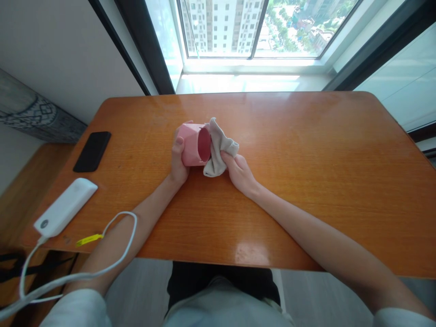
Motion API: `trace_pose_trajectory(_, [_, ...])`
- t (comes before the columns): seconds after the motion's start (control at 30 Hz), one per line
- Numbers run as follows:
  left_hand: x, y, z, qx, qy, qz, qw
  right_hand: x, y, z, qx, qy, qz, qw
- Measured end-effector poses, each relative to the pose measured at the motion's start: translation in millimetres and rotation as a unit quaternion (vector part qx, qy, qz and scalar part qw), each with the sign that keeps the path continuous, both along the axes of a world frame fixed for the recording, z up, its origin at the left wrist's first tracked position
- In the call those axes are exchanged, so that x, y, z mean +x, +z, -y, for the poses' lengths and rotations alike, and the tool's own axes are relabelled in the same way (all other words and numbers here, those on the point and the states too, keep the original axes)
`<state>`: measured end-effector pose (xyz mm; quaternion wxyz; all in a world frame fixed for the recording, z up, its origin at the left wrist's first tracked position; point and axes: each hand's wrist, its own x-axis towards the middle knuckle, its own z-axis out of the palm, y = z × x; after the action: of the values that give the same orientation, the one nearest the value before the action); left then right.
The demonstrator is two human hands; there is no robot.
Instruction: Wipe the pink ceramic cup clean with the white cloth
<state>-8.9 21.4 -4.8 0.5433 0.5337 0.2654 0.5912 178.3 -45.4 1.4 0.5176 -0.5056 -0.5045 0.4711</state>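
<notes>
My left hand (178,156) is wrapped round a pink faceted cup (191,144), with the thumb on its near side. The cup lies tilted sideways, its open mouth facing right. In my right hand (239,171) a pale grey cloth (218,147) is pinched between thumb and fingers. Bunched up, the cloth hangs right beside the cup's rim and overlaps its edge. Whether any of it reaches inside the cup I cannot tell. Both hands are over the middle of the wooden table (299,181).
On the table's left side lie a black phone (91,151) and a white power bank (66,207). A white cable (132,236) with a yellow tag (89,240) loops over my left forearm. Beyond the far edge is a window (252,32).
</notes>
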Motion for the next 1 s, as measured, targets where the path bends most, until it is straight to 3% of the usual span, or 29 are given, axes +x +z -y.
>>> trace_pose_trajectory(0.17, [-1, 3.4, 1, 0.038, 0.076, -0.082, 0.993, -4, 5.7, 11, 0.059, 0.045, 0.024, 0.997])
trace_pose_trajectory(0.23, [0, 6.7, 1, 0.044, 0.078, -0.106, 0.99, -5, 7.7, 14, 0.069, 0.078, 0.016, 0.994])
trace_pose_trajectory(0.37, [2, 11.5, 5, 0.054, 0.066, -0.143, 0.986, -3, 9.0, 10, 0.003, 0.11, -0.097, 0.989])
trace_pose_trajectory(0.47, [2, 13.6, 8, 0.101, 0.065, -0.195, 0.973, 4, 10.8, 1, -0.07, 0.11, -0.23, 0.965])
trace_pose_trajectory(0.57, [2, 14.3, 11, 0.148, 0.035, -0.226, 0.962, 12, 15.3, -7, -0.123, 0.115, -0.293, 0.941])
trace_pose_trajectory(0.8, [2, 12.9, 10, 0.134, 0.009, -0.221, 0.966, 14, 23.0, -3, -0.105, 0.126, -0.297, 0.941])
trace_pose_trajectory(1.0, [1, 14.3, 11, 0.126, 0.004, -0.207, 0.97, 9, 13.1, 3, -0.094, 0.108, -0.251, 0.957])
